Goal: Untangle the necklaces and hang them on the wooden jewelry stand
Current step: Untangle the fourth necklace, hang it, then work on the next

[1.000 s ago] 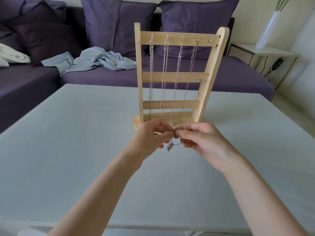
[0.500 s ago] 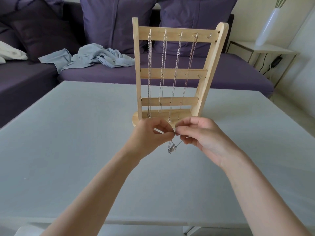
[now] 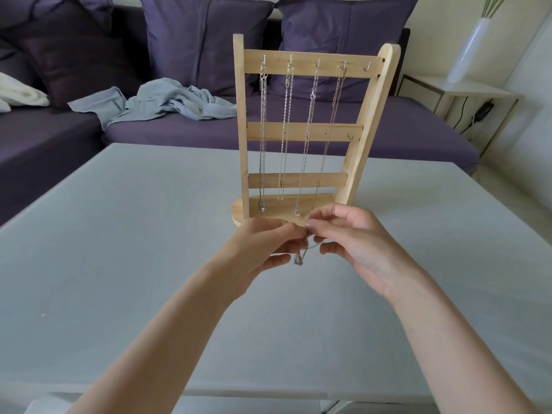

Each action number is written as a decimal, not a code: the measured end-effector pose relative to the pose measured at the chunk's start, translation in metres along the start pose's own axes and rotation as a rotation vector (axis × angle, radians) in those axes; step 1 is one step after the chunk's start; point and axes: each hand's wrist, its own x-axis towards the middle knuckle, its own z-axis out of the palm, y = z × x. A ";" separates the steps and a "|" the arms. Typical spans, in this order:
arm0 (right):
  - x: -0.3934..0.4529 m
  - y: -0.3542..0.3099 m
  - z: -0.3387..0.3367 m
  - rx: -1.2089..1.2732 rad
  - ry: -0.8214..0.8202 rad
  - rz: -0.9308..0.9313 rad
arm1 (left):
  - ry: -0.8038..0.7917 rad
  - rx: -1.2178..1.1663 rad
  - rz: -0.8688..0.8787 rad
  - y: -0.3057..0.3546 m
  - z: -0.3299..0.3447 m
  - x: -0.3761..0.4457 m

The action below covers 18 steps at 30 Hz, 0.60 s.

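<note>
A wooden jewelry stand (image 3: 301,131) is upright on the pale table (image 3: 119,234), just beyond my hands. Several silver chains (image 3: 285,130) hang from hooks on its top bar; the rightmost hook (image 3: 368,67) is bare. My left hand (image 3: 260,249) and my right hand (image 3: 355,243) meet in front of the stand's base. Both pinch a thin silver necklace (image 3: 301,256) between fingertips. A small bunched loop of it dangles below the fingers, above the table.
A purple sofa (image 3: 418,138) with cushions runs behind the table. A crumpled light-blue cloth (image 3: 161,103) lies on its seat. A white vase (image 3: 469,49) stands on a side table (image 3: 478,91) at the right.
My right fingers have spread and lifted slightly. The dangling necklace loop hangs a little lower. The camera view has shifted a bit, so the stand appears lower in the frame.
</note>
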 end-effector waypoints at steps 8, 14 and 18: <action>0.000 -0.003 0.003 -0.133 0.040 -0.178 | 0.117 -0.126 -0.011 0.000 -0.001 0.002; 0.001 -0.002 0.006 -0.157 0.037 -0.160 | 0.149 -0.021 0.035 -0.003 0.001 0.005; 0.001 -0.002 0.005 -0.183 0.011 -0.142 | 0.163 0.128 0.112 -0.002 0.004 0.004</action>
